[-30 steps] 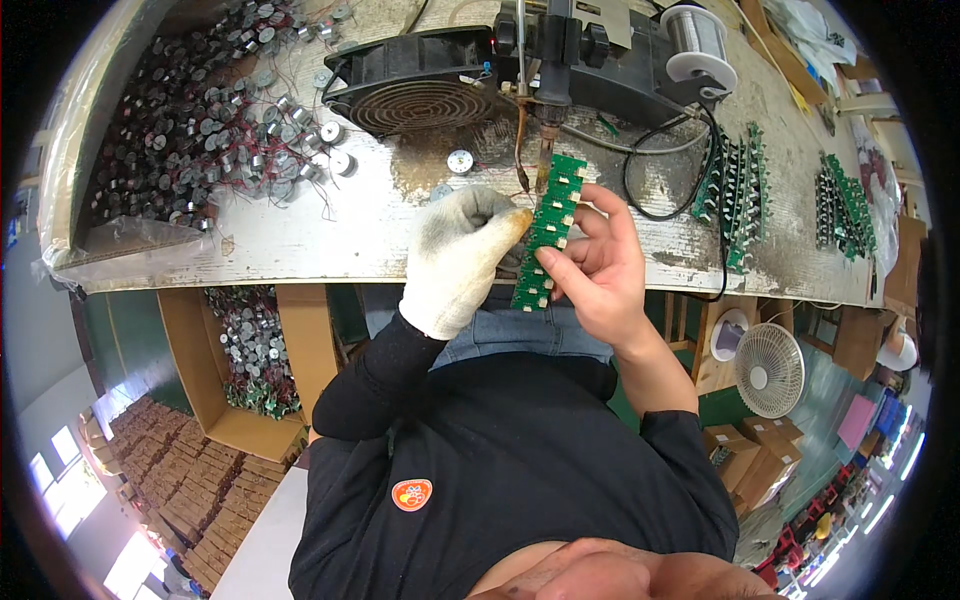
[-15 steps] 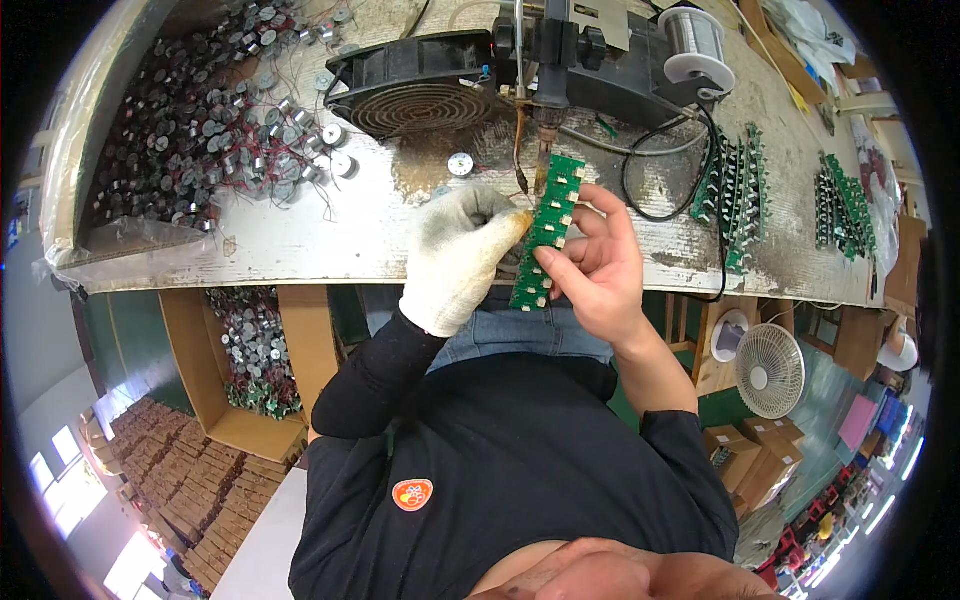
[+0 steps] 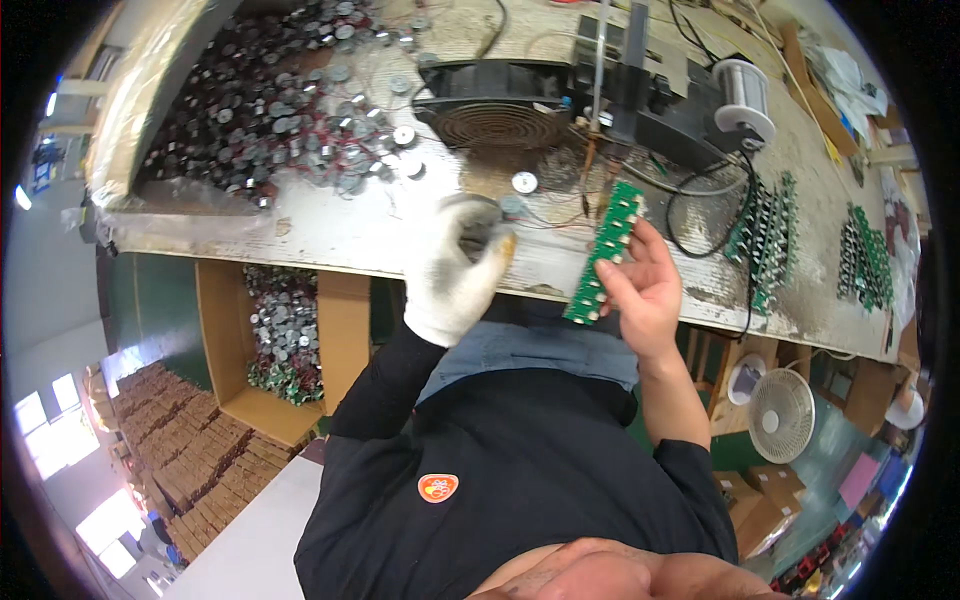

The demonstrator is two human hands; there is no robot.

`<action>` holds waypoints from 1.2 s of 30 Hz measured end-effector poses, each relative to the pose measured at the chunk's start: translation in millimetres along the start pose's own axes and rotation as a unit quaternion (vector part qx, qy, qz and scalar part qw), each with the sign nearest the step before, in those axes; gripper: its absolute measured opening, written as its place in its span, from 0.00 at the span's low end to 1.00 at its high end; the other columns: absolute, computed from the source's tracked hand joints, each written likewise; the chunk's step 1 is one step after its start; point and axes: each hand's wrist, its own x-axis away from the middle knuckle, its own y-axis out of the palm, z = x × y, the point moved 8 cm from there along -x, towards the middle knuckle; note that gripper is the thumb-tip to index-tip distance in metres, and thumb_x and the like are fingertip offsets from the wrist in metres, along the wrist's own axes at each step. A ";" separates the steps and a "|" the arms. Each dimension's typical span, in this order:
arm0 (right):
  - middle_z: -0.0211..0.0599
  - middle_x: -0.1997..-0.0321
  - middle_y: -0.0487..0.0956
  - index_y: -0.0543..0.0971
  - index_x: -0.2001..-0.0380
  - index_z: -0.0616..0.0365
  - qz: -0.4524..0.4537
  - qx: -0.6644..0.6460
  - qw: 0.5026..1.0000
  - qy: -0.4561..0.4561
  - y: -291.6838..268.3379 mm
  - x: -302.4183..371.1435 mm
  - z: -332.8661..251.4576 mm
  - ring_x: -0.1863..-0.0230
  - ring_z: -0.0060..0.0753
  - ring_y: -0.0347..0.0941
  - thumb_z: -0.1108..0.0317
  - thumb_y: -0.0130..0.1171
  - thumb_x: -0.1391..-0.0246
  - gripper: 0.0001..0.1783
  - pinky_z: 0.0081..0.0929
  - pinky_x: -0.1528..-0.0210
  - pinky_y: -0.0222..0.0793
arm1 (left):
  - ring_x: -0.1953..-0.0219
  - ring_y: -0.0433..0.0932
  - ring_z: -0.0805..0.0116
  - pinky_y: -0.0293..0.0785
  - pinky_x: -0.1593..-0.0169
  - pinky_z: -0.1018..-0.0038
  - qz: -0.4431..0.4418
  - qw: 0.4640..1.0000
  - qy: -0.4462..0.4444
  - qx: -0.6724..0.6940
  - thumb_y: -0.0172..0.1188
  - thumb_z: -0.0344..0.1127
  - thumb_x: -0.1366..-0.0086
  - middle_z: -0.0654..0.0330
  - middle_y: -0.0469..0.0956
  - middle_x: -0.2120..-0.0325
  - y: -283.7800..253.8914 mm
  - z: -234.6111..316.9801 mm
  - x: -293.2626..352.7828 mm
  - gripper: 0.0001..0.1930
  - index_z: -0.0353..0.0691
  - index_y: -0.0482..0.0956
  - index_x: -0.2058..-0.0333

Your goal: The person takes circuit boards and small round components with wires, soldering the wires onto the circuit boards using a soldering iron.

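Note:
My right hand (image 3: 648, 290), bare, pinches a long green circuit board strip (image 3: 606, 255) between thumb and fingers. The strip stands at a slant over the bench edge, with small white parts along it. To its left is my left hand (image 3: 455, 265) in a white glove, thumb and curled fingers apart, with nothing visible between them. Just beyond the gloved fingers lies a greyish disc-shaped part (image 3: 513, 205) with thin wires trailing right. A small white-faced round part (image 3: 524, 182) rests behind it. The soldering iron (image 3: 588, 165) points down beyond the strip.
A heap of small round metal parts with red wires (image 3: 300, 130) fills the bench's left. A black fan (image 3: 490, 105) stands at the back, a solder spool (image 3: 743, 95) to its right. More green board strips (image 3: 768, 240) lie right. A cardboard box (image 3: 345, 340) stands below the bench.
My left hand has come away from the board strip, leftward, and its fingers have parted. My right hand keeps the strip, now farther from the glove. The whole view has shifted.

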 end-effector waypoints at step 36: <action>0.44 0.48 0.67 0.48 0.34 0.62 -0.034 0.021 0.999 -0.029 10.6 -3.7 -3.1 0.66 0.23 0.73 0.86 0.60 0.54 0.47 0.15 0.74 0.73 | 0.75 0.72 0.81 0.69 0.70 0.84 -0.024 0.977 -0.158 0.143 0.56 0.31 0.35 0.62 0.78 0.71 -4.4 -8.8 15.1 0.10 0.31 0.76 0.59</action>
